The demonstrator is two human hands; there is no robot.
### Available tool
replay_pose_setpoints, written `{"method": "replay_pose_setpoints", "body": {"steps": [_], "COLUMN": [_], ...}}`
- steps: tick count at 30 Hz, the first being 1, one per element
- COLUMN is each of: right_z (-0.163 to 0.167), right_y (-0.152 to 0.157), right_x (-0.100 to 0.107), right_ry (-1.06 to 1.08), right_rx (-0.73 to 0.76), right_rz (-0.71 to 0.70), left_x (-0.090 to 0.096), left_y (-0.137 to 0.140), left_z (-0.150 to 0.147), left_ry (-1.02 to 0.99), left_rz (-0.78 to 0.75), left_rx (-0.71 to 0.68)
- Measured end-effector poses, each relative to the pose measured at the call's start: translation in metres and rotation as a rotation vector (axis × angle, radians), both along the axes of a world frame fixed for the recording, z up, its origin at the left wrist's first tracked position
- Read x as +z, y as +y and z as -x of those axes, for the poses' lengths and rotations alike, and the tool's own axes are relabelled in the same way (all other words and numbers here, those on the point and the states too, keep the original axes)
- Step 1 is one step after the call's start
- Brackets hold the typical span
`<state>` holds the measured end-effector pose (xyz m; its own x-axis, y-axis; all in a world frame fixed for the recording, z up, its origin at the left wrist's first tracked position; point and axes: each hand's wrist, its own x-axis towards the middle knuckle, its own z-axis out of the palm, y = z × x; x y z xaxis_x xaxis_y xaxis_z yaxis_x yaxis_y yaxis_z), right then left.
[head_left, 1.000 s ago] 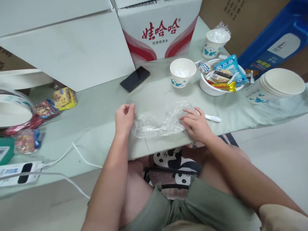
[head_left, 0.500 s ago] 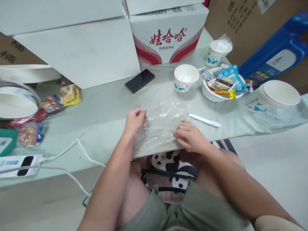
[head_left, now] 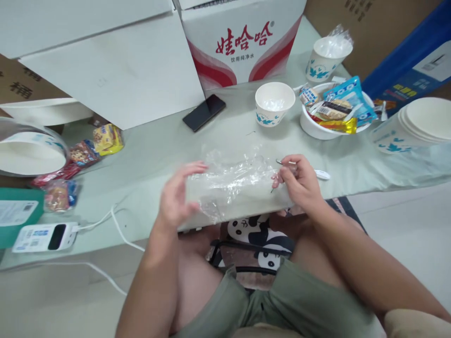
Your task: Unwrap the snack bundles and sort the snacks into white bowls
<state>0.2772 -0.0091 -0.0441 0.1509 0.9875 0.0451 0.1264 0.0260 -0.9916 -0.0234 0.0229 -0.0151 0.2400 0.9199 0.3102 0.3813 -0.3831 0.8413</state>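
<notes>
A crumpled clear plastic bag is at the table's front edge, between my hands. My right hand is closed, thumb and fingers pinching the bag's right end. My left hand is slightly blurred at the bag's left side, its thumb and fingers apart. Partly hidden behind my right hand, a white utility knife lies on the cloth; its tip shows beyond the fingers. Farther back stands a paper cup with crumpled clear plastic inside.
A black phone lies before the white cartons. To the right are a bowl of packaged snacks, another cup stuffed with plastic, and stacked paper tubs. Leftward lie snack packs and a white power bank with a cable.
My left hand has let go of the bag's left edge and moved left, fingers spreading. My right hand has risen from the table and pinched the bag's right end, which is now more bunched.
</notes>
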Motion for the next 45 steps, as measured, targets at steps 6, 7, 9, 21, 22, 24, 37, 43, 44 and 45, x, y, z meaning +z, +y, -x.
{"method": "replay_pose_setpoints", "body": {"steps": [6,7,9,21,22,24,37,43,44,45], "right_z": [0.012,0.013,0.015,0.005,0.005,0.003,0.065,0.044,0.041,0.040], "right_y": [0.014,0.014,0.013,0.034,0.034,0.033,-0.003,0.016,0.015,0.014], "right_x": [0.004,0.003,0.000,-0.020,-0.021,-0.022,-0.013,-0.005,0.000,0.004], "right_ry": [0.125,0.137,0.099,-0.897,-0.928,-0.968,-1.058,-0.518,-0.295,-0.060], "right_rx": [-0.020,-0.020,-0.004,-0.115,-0.117,-0.103,0.305,0.154,0.116,0.083], "right_rz": [0.010,0.022,0.061,-0.027,-0.014,0.015,-0.454,-0.134,-0.092,-0.022], "left_x": [-0.003,-0.007,-0.014,-0.021,-0.021,-0.020,-0.017,-0.022,-0.022,-0.022], "left_y": [-0.019,-0.016,-0.007,0.035,0.038,0.043,0.041,0.046,0.046,0.046], "left_z": [-0.021,-0.022,-0.021,-0.010,-0.009,-0.006,-0.005,0.001,0.000,-0.003], "left_ry": [0.341,0.258,0.065,0.456,0.489,0.540,0.652,-0.052,-0.255,-0.436], "left_rz": [0.215,0.256,0.368,0.481,0.483,0.500,0.459,0.367,0.385,0.417], "left_rx": [-0.049,0.038,0.191,0.530,0.541,0.543,0.501,0.529,0.480,0.393]}}
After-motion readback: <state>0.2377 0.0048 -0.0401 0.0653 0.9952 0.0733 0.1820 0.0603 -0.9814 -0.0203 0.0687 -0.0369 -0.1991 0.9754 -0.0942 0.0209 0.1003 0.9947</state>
